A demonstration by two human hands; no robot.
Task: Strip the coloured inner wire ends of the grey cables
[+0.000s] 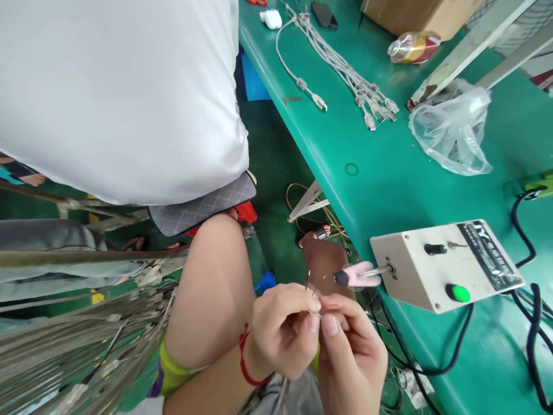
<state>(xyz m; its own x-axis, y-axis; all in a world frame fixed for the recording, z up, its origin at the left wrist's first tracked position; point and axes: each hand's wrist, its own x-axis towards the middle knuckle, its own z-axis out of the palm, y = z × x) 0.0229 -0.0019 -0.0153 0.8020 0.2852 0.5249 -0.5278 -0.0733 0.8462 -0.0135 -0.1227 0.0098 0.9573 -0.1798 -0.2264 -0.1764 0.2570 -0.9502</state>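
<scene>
Left hand (285, 328) and right hand (354, 349): each grip narrow, pinching thin wires (307, 282) near the machine (415, 268), off the tabletop (380, 184). Two wire ends (324, 278) stand separated; remaining strands' condition cannot be told.

- tabletop (367, 196), right half: smooth, glossy green;
- switch box (449, 268), lower right: smooth, low-sheen casing; metal or plastic, cannot tell;
- bag (453, 129), upper right: thin, crinkled clear plastic;
- bottle (415, 47), upper right: shiny plastic;
- carton (401, 16), top right: matt cardboard;
- cables (334, 60), upper centre: smooth plastic sheaths;
- cloth (129, 98), upper left: matt white;
- thin wires (307, 280), lower centre: finish too small to tell
</scene>
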